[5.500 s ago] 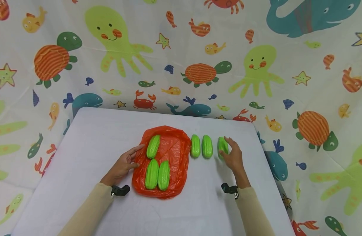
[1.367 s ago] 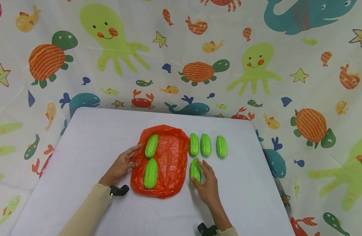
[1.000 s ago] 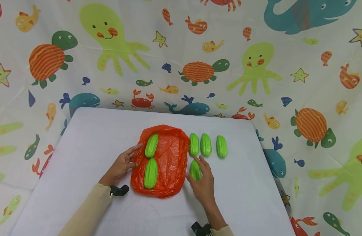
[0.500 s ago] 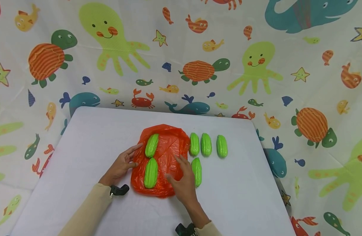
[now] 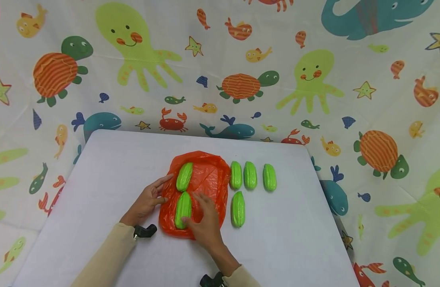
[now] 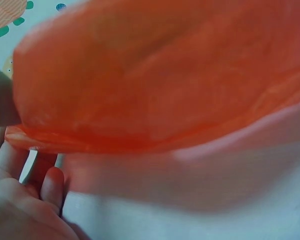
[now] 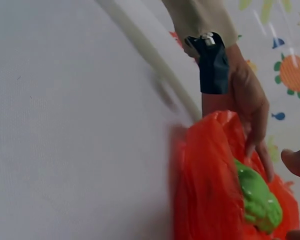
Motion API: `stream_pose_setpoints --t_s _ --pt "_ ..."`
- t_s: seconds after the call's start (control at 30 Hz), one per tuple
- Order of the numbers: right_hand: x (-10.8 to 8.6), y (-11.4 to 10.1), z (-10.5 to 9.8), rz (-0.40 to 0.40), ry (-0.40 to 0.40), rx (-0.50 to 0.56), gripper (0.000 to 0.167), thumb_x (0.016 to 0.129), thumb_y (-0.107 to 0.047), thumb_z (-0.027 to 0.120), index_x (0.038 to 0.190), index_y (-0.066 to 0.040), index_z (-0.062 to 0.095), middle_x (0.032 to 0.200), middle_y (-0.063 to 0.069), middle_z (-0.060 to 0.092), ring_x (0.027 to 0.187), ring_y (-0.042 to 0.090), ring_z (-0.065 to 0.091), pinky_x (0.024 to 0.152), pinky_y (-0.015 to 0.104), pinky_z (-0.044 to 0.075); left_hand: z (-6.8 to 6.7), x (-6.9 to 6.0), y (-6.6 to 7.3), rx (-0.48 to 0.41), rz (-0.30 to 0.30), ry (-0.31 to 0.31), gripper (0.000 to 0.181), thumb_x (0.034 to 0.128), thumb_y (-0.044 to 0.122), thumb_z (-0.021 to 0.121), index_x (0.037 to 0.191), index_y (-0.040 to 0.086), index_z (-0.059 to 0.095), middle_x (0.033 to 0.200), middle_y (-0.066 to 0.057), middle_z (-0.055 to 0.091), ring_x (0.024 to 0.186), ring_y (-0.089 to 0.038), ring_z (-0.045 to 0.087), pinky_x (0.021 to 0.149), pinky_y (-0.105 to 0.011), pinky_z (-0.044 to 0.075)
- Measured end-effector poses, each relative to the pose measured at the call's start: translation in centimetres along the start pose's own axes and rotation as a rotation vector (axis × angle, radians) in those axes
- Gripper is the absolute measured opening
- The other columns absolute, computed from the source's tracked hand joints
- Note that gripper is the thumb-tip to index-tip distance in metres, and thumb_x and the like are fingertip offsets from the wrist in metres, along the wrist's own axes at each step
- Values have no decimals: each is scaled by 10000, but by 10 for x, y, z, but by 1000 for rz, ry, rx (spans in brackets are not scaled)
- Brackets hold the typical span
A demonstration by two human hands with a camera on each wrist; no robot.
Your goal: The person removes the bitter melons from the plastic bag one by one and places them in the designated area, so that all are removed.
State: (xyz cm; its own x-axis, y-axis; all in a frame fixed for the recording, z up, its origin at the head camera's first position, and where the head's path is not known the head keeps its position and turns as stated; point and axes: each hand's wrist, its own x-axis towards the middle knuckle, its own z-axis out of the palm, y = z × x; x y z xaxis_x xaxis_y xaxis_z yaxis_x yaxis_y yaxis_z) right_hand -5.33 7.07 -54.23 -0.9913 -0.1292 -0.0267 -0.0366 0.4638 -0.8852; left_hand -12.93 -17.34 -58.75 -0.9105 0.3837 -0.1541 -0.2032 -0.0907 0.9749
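Note:
In the head view, my left hand (image 5: 144,205) holds the left rim of a red plastic bag (image 5: 209,175), which lies with its mouth spread wide. The left wrist view shows the thumb and fingers on either side of the bag's edge (image 6: 140,142). Inside lie two green ridged cucumber-like vegetables: an upper one (image 5: 184,177) and a lower one (image 5: 183,209). My right hand (image 5: 205,223) is over the bag at the lower vegetable, thumb across its near end and fingers spread beside it. Whether it touches is unclear.
Right of the bag, a row of three similar green vegetables (image 5: 250,175) lies on the white table (image 5: 295,239). Another such vegetable (image 5: 238,209) lies below that row, close to the bag. A sea-animal printed cloth (image 5: 205,59) hangs behind the table.
My right hand set one vegetable from the bag onto the table, let go of it and moved left over the bag to the lower remaining one. The left hand stays at the rim.

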Motion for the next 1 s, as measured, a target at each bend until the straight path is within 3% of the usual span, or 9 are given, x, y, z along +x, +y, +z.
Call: stream_pose_setpoints --t_s 0.2,0.63,1.0 --pt "1 0 12 4 -53 -32 768 901 -237 852 1587 -276 506 1652 116 440 1514 343 437 1189 628 447 0 0 1 -6 -15 14 820 951 -109 611 1671 180 348 1722 -181 340 1344 8 579 1035 -228 566" --pt "4 6 25 50 -120 -95 785 891 -298 862 1583 -337 492 1604 57 460 1396 265 507 1117 506 537 -1 1 0 -4 -11 7 822 955 -100 620 1676 172 334 1737 -172 312 1364 14 551 1050 -204 545" --pt "2 1 15 77 -113 -18 791 916 -221 835 1599 -373 467 1644 64 425 1448 298 481 1144 534 518 0 0 0 12 -4 18 827 948 -100 629 1672 180 346 1723 -186 337 1338 25 578 1031 -210 560"
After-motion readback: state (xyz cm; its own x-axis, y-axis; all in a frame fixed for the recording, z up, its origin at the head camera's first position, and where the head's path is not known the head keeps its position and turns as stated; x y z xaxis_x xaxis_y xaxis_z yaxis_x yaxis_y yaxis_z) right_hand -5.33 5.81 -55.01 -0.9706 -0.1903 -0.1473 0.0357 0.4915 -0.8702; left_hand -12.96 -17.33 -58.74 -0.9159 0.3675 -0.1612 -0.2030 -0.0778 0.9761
